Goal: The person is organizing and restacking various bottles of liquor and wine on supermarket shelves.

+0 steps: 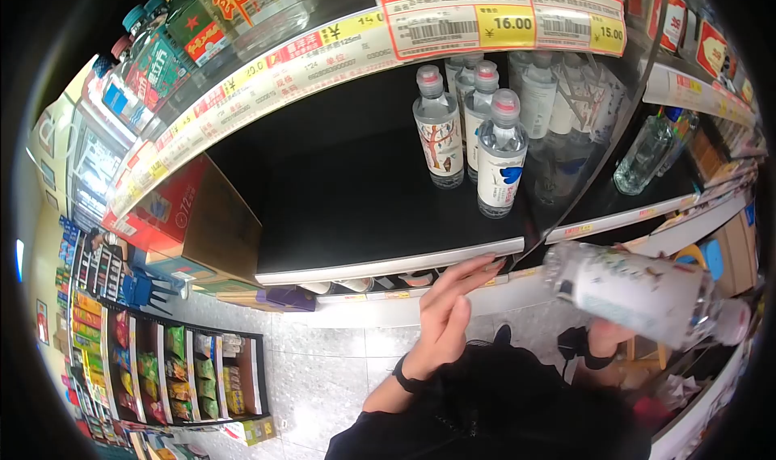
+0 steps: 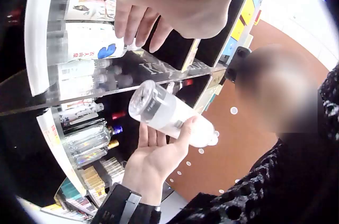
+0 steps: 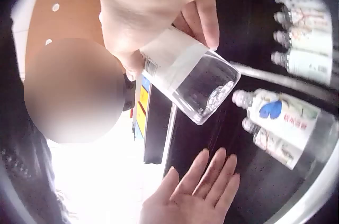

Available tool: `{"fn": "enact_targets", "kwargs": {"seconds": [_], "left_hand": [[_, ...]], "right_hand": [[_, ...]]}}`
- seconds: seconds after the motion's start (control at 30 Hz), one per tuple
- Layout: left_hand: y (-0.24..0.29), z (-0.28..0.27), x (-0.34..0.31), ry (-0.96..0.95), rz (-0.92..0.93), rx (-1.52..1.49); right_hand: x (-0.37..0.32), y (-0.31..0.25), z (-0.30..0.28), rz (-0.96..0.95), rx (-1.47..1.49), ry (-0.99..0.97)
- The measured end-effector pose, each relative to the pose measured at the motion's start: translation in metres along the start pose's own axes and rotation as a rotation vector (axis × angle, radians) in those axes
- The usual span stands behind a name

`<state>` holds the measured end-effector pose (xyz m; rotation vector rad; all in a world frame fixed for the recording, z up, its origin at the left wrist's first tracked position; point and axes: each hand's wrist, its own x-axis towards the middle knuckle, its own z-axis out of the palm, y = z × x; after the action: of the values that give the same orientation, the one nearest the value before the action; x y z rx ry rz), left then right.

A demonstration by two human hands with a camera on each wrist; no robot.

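My right hand (image 1: 612, 336) grips a clear bottle (image 1: 638, 290) with a white label and a pale pink cap, tilted on its side in front of the shelf. In the right wrist view, fingers and thumb wrap the bottle's label (image 3: 172, 55), its clear base pointing toward the shelf. My left hand (image 1: 444, 318) is held near the shelf's front edge, fingers extended and nothing in them. Matching bottles stand upright on the black shelf; the front one (image 1: 501, 165) has a blue mark on its label, and another (image 1: 439, 132) shows a red tree picture.
Price tags (image 1: 509, 23) run along the shelf above, which carries other bottles (image 1: 162, 64). A see-through divider (image 1: 598, 128) rises right of the bottles, with glass bottles (image 1: 647, 157) beyond. Cardboard boxes (image 1: 202, 221) are at the left, and a snack rack (image 1: 186, 371) stands on the tiled floor.
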<state>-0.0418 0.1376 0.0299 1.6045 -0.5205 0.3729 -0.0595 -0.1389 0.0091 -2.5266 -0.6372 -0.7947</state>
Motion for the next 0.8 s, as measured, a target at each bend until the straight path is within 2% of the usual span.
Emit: {"fn": "enact_targets", "kwargs": {"seconds": [0.03,0.07,0.1,0.17,0.23,0.3,0.33,0.43,0.5,0.63,0.7,0.8], "left_hand": [[-0.001,-0.003,-0.003,0.019,0.044,0.029],[-0.002,-0.005,-0.005,0.036,0.09,0.057],[0.0,-0.004,-0.006,0.017,0.09,0.057],[0.006,0.0,-0.008,0.131,0.057,0.141],[-0.001,-0.005,-0.009,0.099,0.027,0.193],[-0.01,-0.009,-0.007,0.093,-0.202,0.144],[-0.012,-0.009,-0.006,0.104,-0.318,0.117],[-0.007,-0.013,0.017,0.125,-0.342,0.006],[-0.01,-0.016,0.021,0.143,-0.363,-0.026],[-0.102,-0.045,0.038,0.066,-0.349,-0.245],[-0.128,-0.052,0.045,0.019,-0.349,-0.362],[-0.068,-0.032,0.034,0.061,-0.305,-0.312]], "right_hand": [[0.024,-0.019,-0.012,-0.164,-0.336,-0.203],[0.04,-0.031,-0.006,-0.149,-0.337,-0.199],[0.055,-0.045,0.001,-0.131,-0.191,-0.251],[0.074,-0.064,0.015,-0.088,0.11,-0.336],[0.071,-0.06,0.079,0.074,0.572,-0.033],[0.1,-0.084,0.081,0.143,0.756,0.242],[0.111,-0.084,0.085,0.122,0.745,0.254],[0.127,-0.083,0.109,0.113,0.785,0.262],[0.135,-0.084,0.118,0.172,0.781,0.244],[0.142,-0.086,0.125,0.264,0.745,0.2],[0.144,-0.086,0.125,0.291,0.731,0.183],[0.145,-0.086,0.123,0.325,0.692,0.152]]}}
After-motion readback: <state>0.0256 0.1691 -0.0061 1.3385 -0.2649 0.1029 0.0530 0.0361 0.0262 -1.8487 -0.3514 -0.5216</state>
